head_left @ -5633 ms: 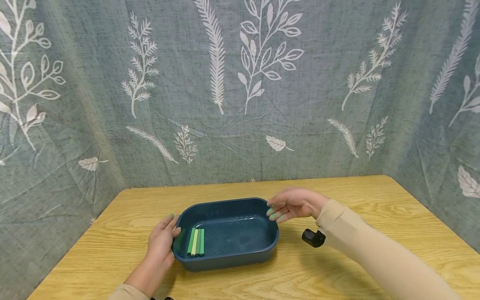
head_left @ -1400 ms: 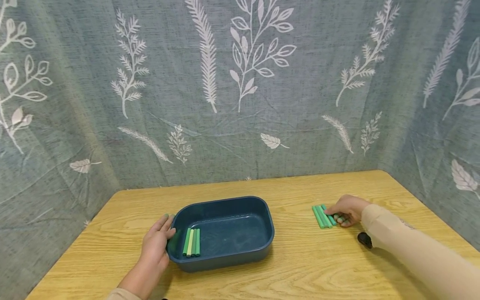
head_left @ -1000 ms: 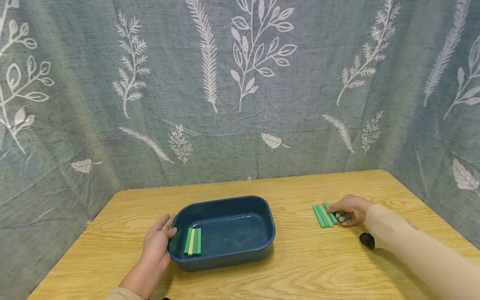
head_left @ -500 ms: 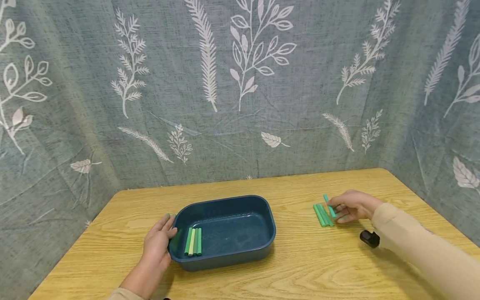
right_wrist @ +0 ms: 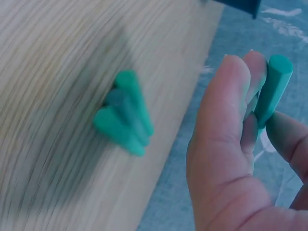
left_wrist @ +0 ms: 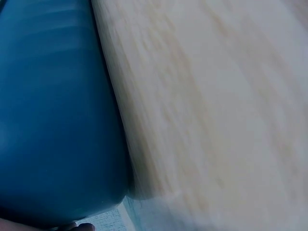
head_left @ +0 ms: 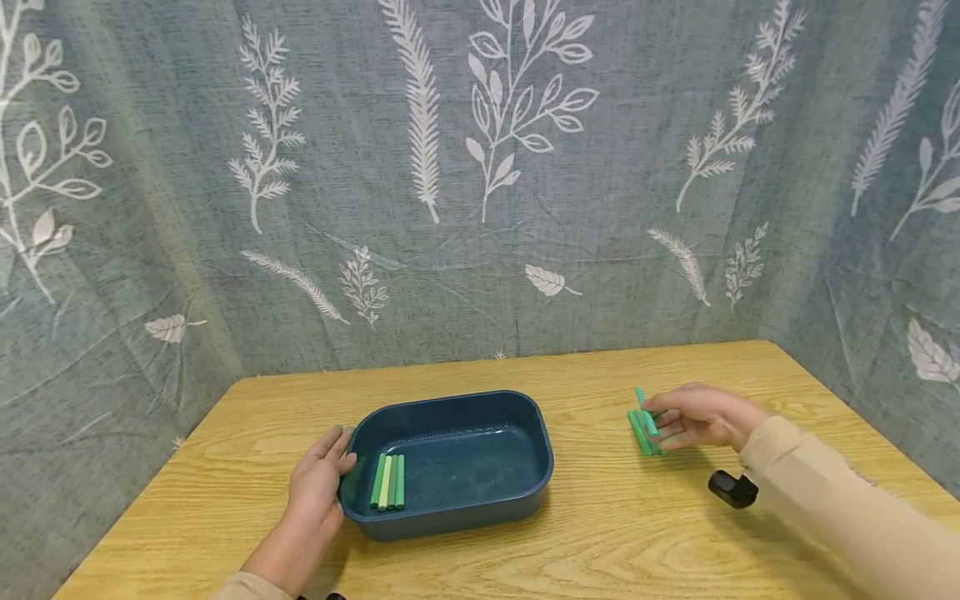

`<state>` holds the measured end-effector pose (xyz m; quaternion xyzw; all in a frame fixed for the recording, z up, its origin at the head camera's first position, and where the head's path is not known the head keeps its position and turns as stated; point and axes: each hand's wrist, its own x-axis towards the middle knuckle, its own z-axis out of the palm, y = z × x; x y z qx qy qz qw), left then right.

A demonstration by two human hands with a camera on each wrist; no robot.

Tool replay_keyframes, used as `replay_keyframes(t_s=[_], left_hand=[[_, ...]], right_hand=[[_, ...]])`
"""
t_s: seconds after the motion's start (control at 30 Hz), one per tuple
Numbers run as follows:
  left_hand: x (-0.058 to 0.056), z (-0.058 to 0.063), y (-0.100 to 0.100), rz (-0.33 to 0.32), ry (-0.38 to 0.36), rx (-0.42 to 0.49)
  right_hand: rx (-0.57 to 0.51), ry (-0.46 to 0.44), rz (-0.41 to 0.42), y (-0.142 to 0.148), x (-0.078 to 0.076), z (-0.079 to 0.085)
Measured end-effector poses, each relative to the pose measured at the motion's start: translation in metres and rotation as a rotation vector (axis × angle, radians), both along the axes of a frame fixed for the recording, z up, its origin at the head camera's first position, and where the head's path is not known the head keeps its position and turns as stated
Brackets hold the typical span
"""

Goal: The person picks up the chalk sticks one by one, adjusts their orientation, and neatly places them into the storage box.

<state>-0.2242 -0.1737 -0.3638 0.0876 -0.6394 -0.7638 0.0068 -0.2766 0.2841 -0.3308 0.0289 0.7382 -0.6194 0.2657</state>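
The right hand (head_left: 697, 417) pinches one green chalk stick (right_wrist: 275, 89) between thumb and fingers, raised off the table. Below it, 3 more green chalk sticks (right_wrist: 136, 98) lie close together on the wood; the hand and held stick partly cover them in the head view. At the left end of a dark blue oval-cornered tub (head_left: 450, 525), the left hand (head_left: 315, 483) rests against the outer wall with fingers extended, its thumb at the rim. Inside the tub, several green and pale yellow chalk sticks (head_left: 386, 482) lie side by side at the left end.
The wood-grain table (head_left: 600, 533) carries the tub left of middle and the loose sticks to its right. A leaf-patterned grey-green cloth (head_left: 450, 300) hangs behind and along both sides. A black wrist camera (head_left: 732, 489) sticks out under the right sleeve.
The right hand went from the tub's right end to the sticks on the table, separated the rightmost one and lifted it, now moving left over the others. The left hand stays at the tub.
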Motion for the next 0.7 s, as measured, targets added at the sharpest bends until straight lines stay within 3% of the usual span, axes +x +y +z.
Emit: replay_keyframes(t_s=[0.3,0.7], left_hand=[[0.000,0.000,0.000,0.010,-0.012,-0.001],[0.000,0.003,0.001,0.017,-0.011,-0.003]], right_hand=[[-0.121,0.006,0.079,-0.014,0.004,0.010],[-0.153,0.025,0.093,-0.044,0.000,0.021]])
